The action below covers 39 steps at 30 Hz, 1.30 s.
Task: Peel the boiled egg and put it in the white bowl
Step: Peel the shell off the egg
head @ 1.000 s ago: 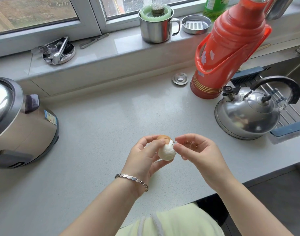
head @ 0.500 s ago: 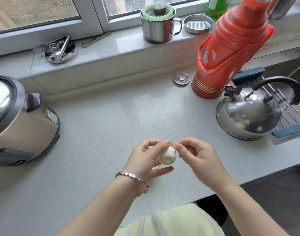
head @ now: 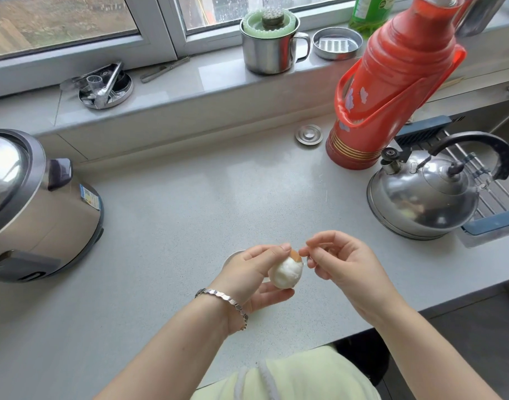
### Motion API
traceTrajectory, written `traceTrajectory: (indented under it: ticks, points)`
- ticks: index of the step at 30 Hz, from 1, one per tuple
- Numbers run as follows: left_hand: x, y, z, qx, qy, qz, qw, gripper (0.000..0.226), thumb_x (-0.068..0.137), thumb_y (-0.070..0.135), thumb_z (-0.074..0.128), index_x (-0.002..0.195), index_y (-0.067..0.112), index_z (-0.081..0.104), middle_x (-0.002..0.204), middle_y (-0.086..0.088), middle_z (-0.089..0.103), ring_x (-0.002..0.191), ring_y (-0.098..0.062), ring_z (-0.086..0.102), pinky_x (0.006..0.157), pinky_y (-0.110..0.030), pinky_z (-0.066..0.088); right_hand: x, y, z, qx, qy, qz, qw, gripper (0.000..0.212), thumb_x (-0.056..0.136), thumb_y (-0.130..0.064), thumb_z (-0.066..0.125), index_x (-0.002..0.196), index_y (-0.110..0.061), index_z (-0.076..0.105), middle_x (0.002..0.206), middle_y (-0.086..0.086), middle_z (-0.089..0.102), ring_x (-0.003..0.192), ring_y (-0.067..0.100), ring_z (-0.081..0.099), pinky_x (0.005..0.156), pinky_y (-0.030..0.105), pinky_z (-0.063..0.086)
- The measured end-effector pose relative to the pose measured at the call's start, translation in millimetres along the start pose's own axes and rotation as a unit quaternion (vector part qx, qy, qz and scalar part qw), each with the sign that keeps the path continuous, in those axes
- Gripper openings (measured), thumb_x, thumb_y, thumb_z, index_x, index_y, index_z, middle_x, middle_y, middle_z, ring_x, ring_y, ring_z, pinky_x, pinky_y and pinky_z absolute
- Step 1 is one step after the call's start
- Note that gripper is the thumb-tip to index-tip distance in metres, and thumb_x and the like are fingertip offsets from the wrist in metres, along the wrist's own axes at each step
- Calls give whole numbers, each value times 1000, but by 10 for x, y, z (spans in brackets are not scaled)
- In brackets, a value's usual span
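left hand (head: 249, 272): wrapped around the boiled egg (head: 285, 272), thumb on top, fingers curled under it, held just above the near edge of the table (head: 189, 203). There's a silver bracelet (head: 224, 301) on that wrist.
right hand (head: 342, 262): thumb and forefinger pinched together right at the top of the egg, looks like on a tiny bit of shell, but it's too small to be sure. The other fingers are loosely curled.
boiled egg: mostly bare white now, with a little brown cap of shell (head: 295, 256) on its far end, next to the left thumb.
white bowl (head: 232, 256): only a sliver of pale rim peeks out behind the left hand, so it sits on the table right under the hands.
left side: a big rice cooker (head: 36, 209), well apart from the hands.
far right: a red thermos (head: 392, 82), tilted in this wide view, with a steel kettle (head: 423, 194) just near of it and a drying rack (head: 484, 180) beside.
windowsill: a steel mug (head: 272, 50), a small round tin (head: 337, 43), a green bottle (head: 368, 13) and a dish of metal bits (head: 106, 88).
between sill and thermos: a small metal disc (head: 308, 135) lying flat on the table.
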<state>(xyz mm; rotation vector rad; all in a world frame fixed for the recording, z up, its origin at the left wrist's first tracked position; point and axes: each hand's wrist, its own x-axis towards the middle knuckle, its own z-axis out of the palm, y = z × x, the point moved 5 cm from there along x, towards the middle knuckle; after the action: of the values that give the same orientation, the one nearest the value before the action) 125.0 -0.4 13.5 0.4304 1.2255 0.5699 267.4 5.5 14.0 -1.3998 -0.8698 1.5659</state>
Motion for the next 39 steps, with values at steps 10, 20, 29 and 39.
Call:
traceTrajectory:
  ticks: [10,20,29,39]
  points:
    - [11,41,29,8,-17,22,1000,18,80,18,66,93,5,67,87,-18,67,73,-31,66,59,-28,59,-53,-18,31,-96,-61,-24,993,31,57,-29,72,86,-18,71,64,-12,64,60,1,55,60,12,46]
    - [3,4,33,76,-14,17,997,25,82,24,63,61,18,75,72,-8,69,57,-20,65,43,-20,48,-59,-41,26,-266,-19,-189,945,13,79,-25,61,73,-31,72,78,-5,59,57,3,49,55,9,35]
    - [-41,36,48,84,5,20,996,16,81,29,62,88,15,64,78,-8,69,52,-17,64,39,-18,44,-34,78,-39,-89,9,-28,996,20,87,-6,54,73,-13,66,52,-6,60,45,5,46,50,14,40]
    - [-17,28,33,107,20,25,994,25,78,36,65,87,13,63,79,-10,71,53,-19,65,38,-19,45,-79,-6,32,-107,-34,-52,992,32,69,-40,59,85,-15,73,54,-12,59,50,2,47,56,13,40]
